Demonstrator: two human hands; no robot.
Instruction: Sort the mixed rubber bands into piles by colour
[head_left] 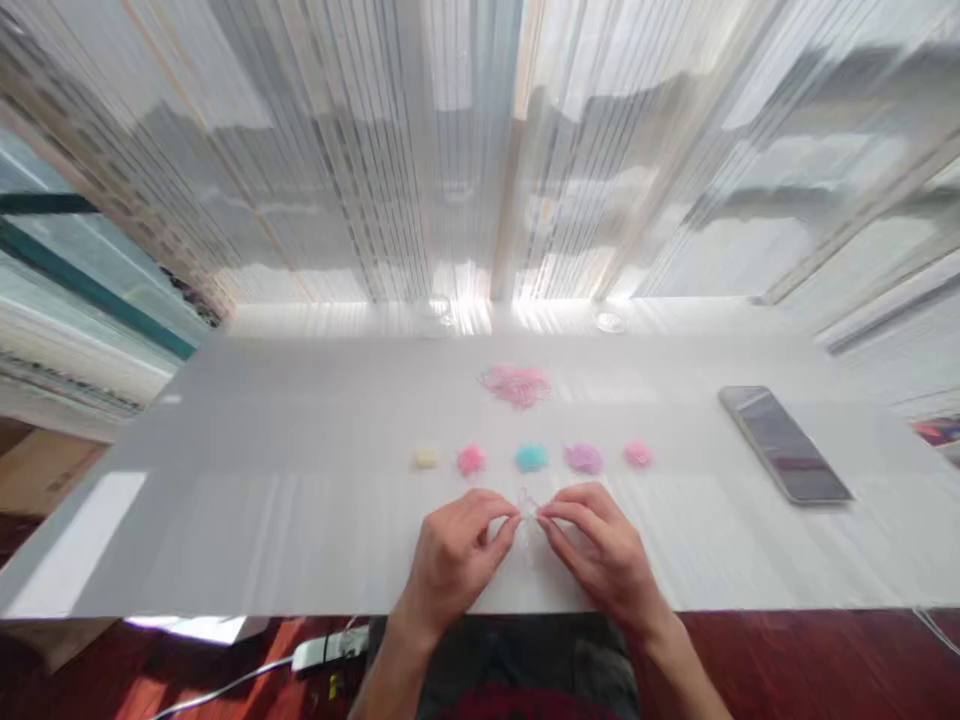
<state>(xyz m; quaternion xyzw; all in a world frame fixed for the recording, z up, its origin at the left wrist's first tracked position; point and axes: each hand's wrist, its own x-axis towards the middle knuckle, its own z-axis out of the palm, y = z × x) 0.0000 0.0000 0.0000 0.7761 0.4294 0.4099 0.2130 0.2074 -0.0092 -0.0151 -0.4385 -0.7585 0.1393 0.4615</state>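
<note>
The left hand [455, 550] and right hand [606, 555] both pinch a thin pale strand [528, 514] (it looks blurry), lower middle of the frame. The step seems to be working it; the next move likely calls for a steady grip.

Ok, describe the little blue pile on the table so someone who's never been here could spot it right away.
Find the white table in front of the striped curtain. Just past the left hand and right hand, five small piles run in a row, the blue pile in the middle. It's the only blue one, between a red-pink pile and a purple pile.
</note>
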